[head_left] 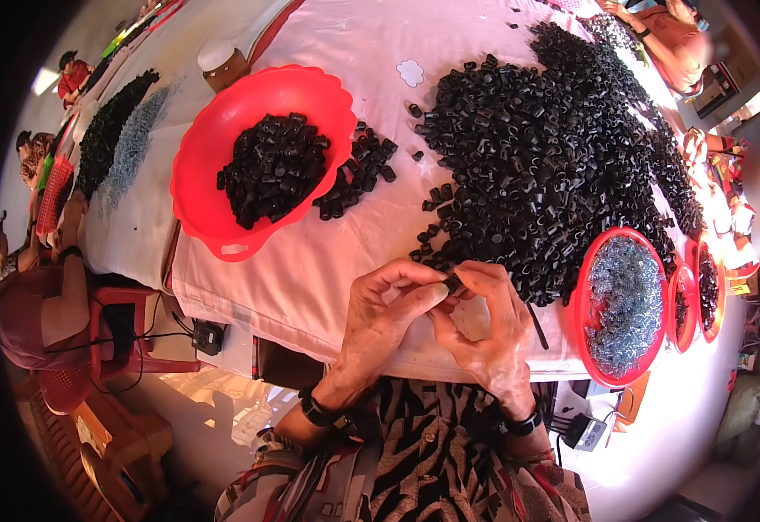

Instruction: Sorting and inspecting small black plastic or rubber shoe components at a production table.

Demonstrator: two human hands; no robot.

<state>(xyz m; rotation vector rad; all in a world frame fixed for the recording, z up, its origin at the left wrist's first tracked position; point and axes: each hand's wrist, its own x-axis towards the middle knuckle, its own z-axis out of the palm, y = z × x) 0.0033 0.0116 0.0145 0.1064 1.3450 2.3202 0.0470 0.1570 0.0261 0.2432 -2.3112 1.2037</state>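
My left hand [386, 315] and my right hand [489, 324] meet at the near edge of a table covered with a pale pink cloth [310, 252]. Their fingertips pinch one small black plastic cap [455, 282] between them. Just beyond the fingers lies a big heap of the same black caps [545, 148]. A red bowl [215, 165] to the left holds a mound of black caps [274, 167], with a few more spilled beside it [358, 170]. To the right stands a red bowl [582, 300] full of small silvery metal parts [628, 300].
Two smaller red bowls [691, 300] sit further right. Other people work along the table at far left [45, 304] and far right [676, 35]. A neighbouring table bears black and grey heaps [119, 130]. A brown jar with a white lid [222, 63] stands behind the big bowl.
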